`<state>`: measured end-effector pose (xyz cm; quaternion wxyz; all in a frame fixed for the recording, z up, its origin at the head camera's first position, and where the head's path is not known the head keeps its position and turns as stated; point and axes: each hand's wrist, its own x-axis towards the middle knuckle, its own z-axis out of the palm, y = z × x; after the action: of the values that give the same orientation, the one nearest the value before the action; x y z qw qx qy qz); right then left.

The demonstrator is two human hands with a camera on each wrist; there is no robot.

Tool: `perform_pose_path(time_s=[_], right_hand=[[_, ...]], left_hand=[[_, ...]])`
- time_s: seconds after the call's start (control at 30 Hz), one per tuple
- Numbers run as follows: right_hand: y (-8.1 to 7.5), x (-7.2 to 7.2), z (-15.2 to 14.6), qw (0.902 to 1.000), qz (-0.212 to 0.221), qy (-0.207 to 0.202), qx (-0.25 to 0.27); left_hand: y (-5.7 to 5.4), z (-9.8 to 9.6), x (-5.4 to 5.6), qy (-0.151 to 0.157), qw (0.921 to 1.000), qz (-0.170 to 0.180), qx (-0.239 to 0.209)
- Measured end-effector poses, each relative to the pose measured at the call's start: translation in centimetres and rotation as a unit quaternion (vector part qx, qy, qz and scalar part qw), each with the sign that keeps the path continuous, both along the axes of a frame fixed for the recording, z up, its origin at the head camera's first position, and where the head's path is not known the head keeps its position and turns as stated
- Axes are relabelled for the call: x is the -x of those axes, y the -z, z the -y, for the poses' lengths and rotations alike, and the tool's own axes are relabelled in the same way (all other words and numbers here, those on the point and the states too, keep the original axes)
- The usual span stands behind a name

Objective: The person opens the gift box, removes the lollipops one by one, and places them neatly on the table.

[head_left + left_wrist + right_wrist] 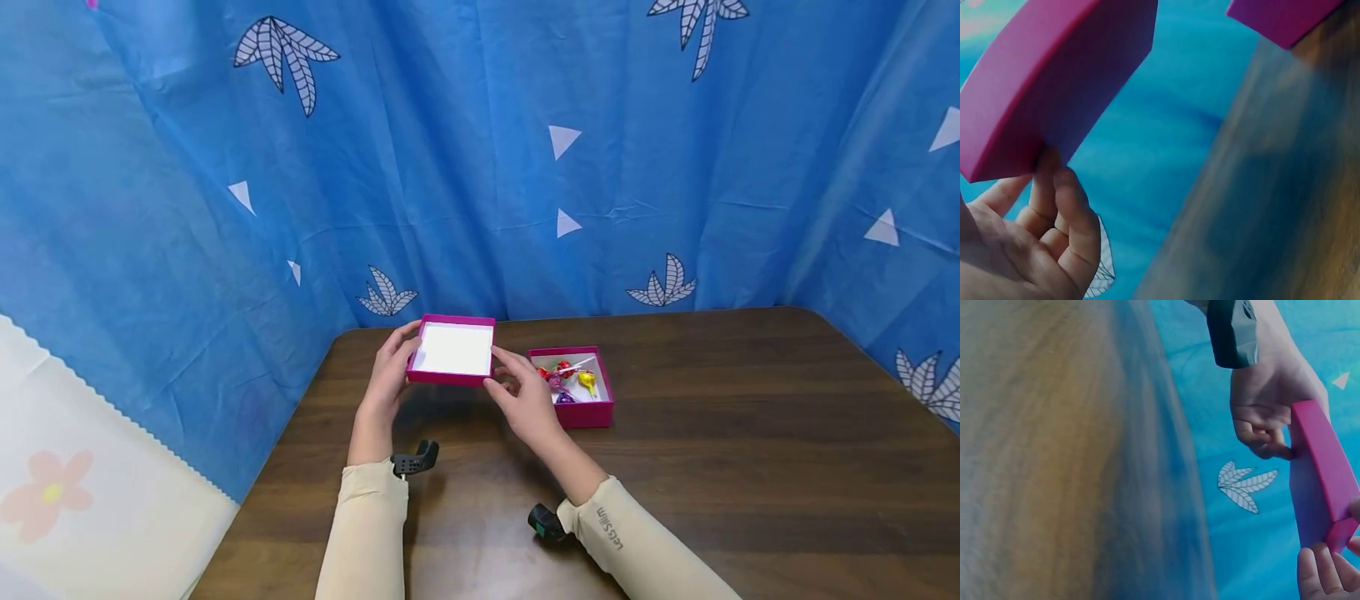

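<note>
A pink box lid [453,350] with a white inside is held up above the table between both hands, its inner side facing the head camera. The left hand [386,375] grips its left edge; in the left wrist view, the fingers of that hand [1047,231] bend against the lid's outer side [1072,87]. At the opposite edge, the right hand [528,404] pinches the lid near its lower right corner. To the right stands the matching pink box [588,415], uncovered, holding several wrapped lollipops, among them a yellow one [587,381]. The right hand partly hides the box's left side.
A dark brown wooden table [712,467] lies under the hands. Behind it hangs a blue curtain [480,167] with leaf and triangle prints. At the left is a pale cloth [75,533] with a flower. Black wrist cameras [416,458] sit by both cuffs.
</note>
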<state>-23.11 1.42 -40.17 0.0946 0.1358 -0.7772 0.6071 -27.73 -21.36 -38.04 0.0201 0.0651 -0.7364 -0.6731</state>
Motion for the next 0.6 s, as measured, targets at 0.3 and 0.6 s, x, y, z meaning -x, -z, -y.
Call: perform_pose_path(time_s=[0.3,0.6], right_hand=[[1.0,0.0,0.4,0.9997,0.015,-0.01,-0.014],[1.7,-0.2,0.8,0.9991,0.024,-0.031,-0.014]], left_hand=[[1.2,0.6,0.3,-0.016,0.9997,0.014,-0.011],[1.9,1.1,0.7,-0.052,0.998,0.029,0.02]])
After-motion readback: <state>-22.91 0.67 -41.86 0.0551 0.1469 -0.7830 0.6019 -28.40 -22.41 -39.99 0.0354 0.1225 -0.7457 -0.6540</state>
